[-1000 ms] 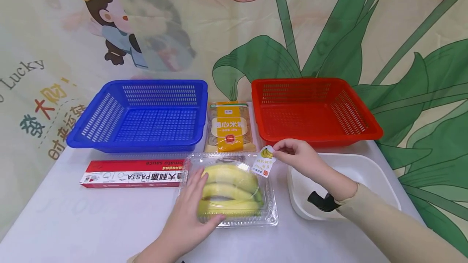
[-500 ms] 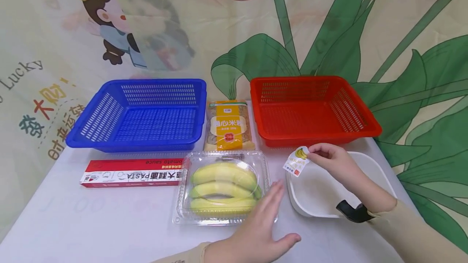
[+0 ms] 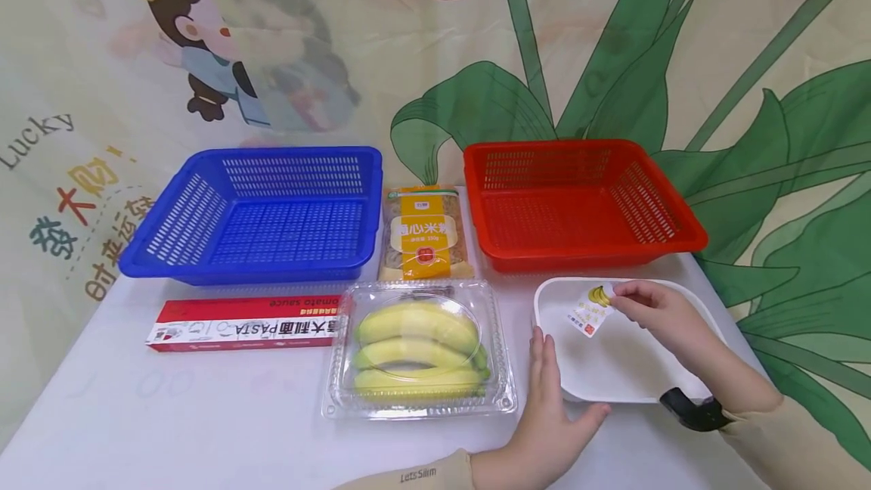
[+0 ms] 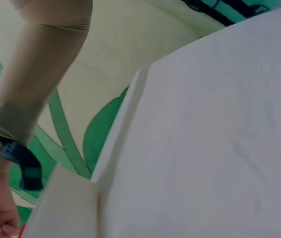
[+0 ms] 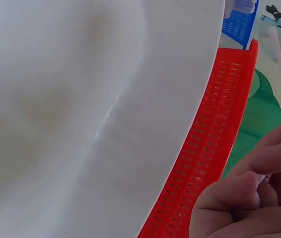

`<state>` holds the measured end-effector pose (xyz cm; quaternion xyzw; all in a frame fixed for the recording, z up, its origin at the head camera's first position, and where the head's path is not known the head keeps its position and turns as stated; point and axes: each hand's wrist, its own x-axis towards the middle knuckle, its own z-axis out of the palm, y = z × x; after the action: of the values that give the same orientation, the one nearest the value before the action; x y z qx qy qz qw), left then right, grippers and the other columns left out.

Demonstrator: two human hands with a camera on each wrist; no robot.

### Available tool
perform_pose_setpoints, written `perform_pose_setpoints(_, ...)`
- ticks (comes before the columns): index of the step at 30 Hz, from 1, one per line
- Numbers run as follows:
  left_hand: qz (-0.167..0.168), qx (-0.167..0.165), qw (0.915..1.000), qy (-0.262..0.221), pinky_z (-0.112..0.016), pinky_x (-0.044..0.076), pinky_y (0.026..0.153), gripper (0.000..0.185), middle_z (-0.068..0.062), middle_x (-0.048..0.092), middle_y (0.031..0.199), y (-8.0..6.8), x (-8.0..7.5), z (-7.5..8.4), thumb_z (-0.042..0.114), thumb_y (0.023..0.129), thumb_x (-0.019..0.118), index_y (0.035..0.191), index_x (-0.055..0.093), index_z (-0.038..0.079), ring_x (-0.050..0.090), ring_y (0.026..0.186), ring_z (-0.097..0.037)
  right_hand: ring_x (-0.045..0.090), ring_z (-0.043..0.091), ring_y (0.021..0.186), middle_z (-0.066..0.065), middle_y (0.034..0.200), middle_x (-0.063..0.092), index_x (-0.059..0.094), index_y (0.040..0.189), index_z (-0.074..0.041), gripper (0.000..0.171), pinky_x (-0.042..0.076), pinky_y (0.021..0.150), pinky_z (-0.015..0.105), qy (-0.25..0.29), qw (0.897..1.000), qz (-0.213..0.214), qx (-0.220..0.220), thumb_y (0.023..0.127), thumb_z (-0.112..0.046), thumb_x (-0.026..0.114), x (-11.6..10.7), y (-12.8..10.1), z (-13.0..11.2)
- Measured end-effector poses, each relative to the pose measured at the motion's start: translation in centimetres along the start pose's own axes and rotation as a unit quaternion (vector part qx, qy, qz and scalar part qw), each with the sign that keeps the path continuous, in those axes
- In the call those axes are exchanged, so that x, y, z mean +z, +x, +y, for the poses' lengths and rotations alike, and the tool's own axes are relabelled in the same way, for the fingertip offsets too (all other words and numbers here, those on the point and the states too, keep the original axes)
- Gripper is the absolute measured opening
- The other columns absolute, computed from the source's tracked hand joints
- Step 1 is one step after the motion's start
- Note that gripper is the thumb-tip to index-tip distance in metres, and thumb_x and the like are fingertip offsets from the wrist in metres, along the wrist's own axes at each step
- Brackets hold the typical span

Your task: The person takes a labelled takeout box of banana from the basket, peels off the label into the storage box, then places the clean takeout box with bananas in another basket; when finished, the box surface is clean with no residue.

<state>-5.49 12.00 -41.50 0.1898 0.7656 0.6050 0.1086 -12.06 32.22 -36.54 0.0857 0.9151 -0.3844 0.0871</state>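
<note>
Right hand [image 3: 656, 308] pinching a banana sticker [image 3: 590, 311] by its upper edge, over the white tray [image 3: 680, 301]. Probably featherlight, limp, tacky on the back; best kept by one bare corner. Left hand [image 3: 544, 418] released, fingers straight against the tray's near-left rim. Left of the tray, a clear banana clamshell [image 3: 416, 350].

Blue basket [image 3: 261, 214], red basket [image 3: 578, 203], pasta box [image 3: 245, 322], rice-cake packet [image 3: 425, 237] on table [image 3: 170, 414].

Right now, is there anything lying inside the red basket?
No. In the head view the red basket shows only its bare slotted floor, while the banana label is held over the white tray.
</note>
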Motion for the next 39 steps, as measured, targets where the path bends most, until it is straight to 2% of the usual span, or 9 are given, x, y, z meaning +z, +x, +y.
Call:
perform_pose_setpoints(2, 0.014, 0.002, 0.9998, 0.011, -0.037, 0.025, 0.11, 0.089, -0.014, 0.0, 0.153, 0.0, 0.5, -0.4, 0.031, 0.084, 0.062, 0.145, 0.005, 0.001, 0.01, 0.139, -0.031, 0.048, 0.02, 0.09, 0.015, 0.108, 0.058, 0.054, 0.115, 0.002, 0.043, 0.047, 0.071, 0.027, -0.001, 1.0, -0.002, 0.002, 0.092, -0.035, 0.051, 0.0, -0.1, 0.2)
perform_pose_setpoints(5, 0.028, 0.008, 0.9982, 0.053, -0.036, 0.027, 0.11, 0.088, -0.015, -0.001, 0.153, 0.2, 0.9, -1.0, 0.03, 0.085, 0.062, 0.144, 0.004, -0.002, 0.011, 0.139, -0.031, 0.05, 0.021, 0.091, 0.015, 0.107, 0.059, 0.054, 0.114, 0.002, 0.042, 0.049, 0.073, 0.027, 0.005, 1.0, -0.01, 0.007, 0.091, -0.034, 0.052, 0.3, -0.2, 0.5)
perform_pose_setpoints(8, 0.027, -0.005, 0.9974, 0.067, -0.036, 0.025, 0.111, 0.086, -0.012, -0.003, 0.153, 0.5, 1.1, -1.5, 0.027, 0.086, 0.06, 0.144, 0.003, -0.002, 0.011, 0.14, -0.028, 0.052, 0.022, 0.093, 0.016, 0.109, 0.059, 0.055, 0.114, 0.002, 0.043, 0.05, 0.076, 0.028, 0.009, 1.0, -0.022, 0.015, 0.091, -0.034, 0.053, 0.9, -0.4, 0.8)
perform_pose_setpoints(11, 0.018, -0.024, 0.9982, 0.052, -0.036, 0.021, 0.112, 0.081, -0.011, -0.005, 0.153, 0.7, 1.2, -2.0, 0.024, 0.088, 0.057, 0.144, 0.003, -0.002, 0.008, 0.14, -0.028, 0.054, 0.022, 0.092, 0.017, 0.108, 0.06, 0.056, 0.113, 0.002, 0.042, 0.051, 0.076, 0.027, 0.005, 0.999, -0.025, 0.023, 0.09, -0.034, 0.054, 1.7, -0.7, 1.1)
perform_pose_setpoints(17, 0.005, -0.038, 0.999, 0.025, -0.039, 0.019, 0.112, 0.076, -0.009, -0.006, 0.154, 0.8, 1.4, -2.3, 0.021, 0.091, 0.053, 0.144, 0.004, -0.002, 0.006, 0.14, -0.028, 0.054, 0.018, 0.086, 0.016, 0.103, 0.063, 0.06, 0.107, 0.0, 0.034, 0.051, 0.073, 0.025, -0.025, 0.999, -0.013, 0.02, 0.088, -0.028, 0.058, 3.5, -0.9, 1.8)
perform_pose_setpoints(21, 0.005, -0.052, 0.9986, 0.006, -0.039, 0.019, 0.112, 0.076, -0.007, -0.004, 0.154, 0.7, 1.3, -2.1, 0.019, 0.09, 0.054, 0.145, 0.005, -0.001, 0.007, 0.14, -0.026, 0.051, 0.017, 0.08, 0.01, 0.094, 0.064, 0.062, 0.102, -0.001, 0.026, 0.045, 0.064, 0.018, -0.057, 0.998, -0.008, -0.003, 0.086, -0.021, 0.061, 4.9, -0.7, 1.6)
perform_pose_setpoints(27, 0.011, -0.05, 0.9987, 0.002, -0.036, 0.02, 0.112, 0.075, -0.009, 0.0, 0.154, 0.5, 1.2, -2.1, 0.018, 0.089, 0.055, 0.144, 0.008, -0.001, 0.011, 0.14, -0.026, 0.047, 0.016, 0.074, 0.003, 0.081, 0.06, 0.064, 0.1, -0.004, 0.021, 0.04, 0.061, 0.023, -0.103, 0.995, 0.005, -0.008, 0.083, -0.018, 0.064, 6.2, -0.4, 1.5)
perform_pose_setpoints(33, 0.014, -0.039, 0.9991, 0.006, -0.033, 0.021, 0.112, 0.074, -0.008, 0.0, 0.154, 0.3, 1.2, -2.2, 0.019, 0.089, 0.054, 0.145, 0.008, 0.0, 0.013, 0.139, -0.025, 0.047, 0.015, 0.066, 0.0, 0.074, 0.06, 0.065, 0.093, -0.009, 0.014, 0.04, 0.059, 0.026, -0.192, 0.981, 0.013, -0.007, 0.081, -0.017, 0.063, 6.9, -0.4, 0.9)
perform_pose_setpoints(39, 0.003, -0.042, 0.9991, 0.0, -0.034, 0.02, 0.112, 0.076, -0.006, -0.001, 0.154, 0.3, 1.0, -2.2, 0.021, 0.09, 0.054, 0.145, 0.007, 0.002, 0.011, 0.14, -0.025, 0.049, 0.016, 0.07, 0.001, 0.077, 0.062, 0.065, 0.094, -0.008, 0.016, 0.046, 0.065, 0.033, -0.191, 0.981, -0.006, 0.022, 0.081, -0.018, 0.063, 7.1, -0.1, 0.9)
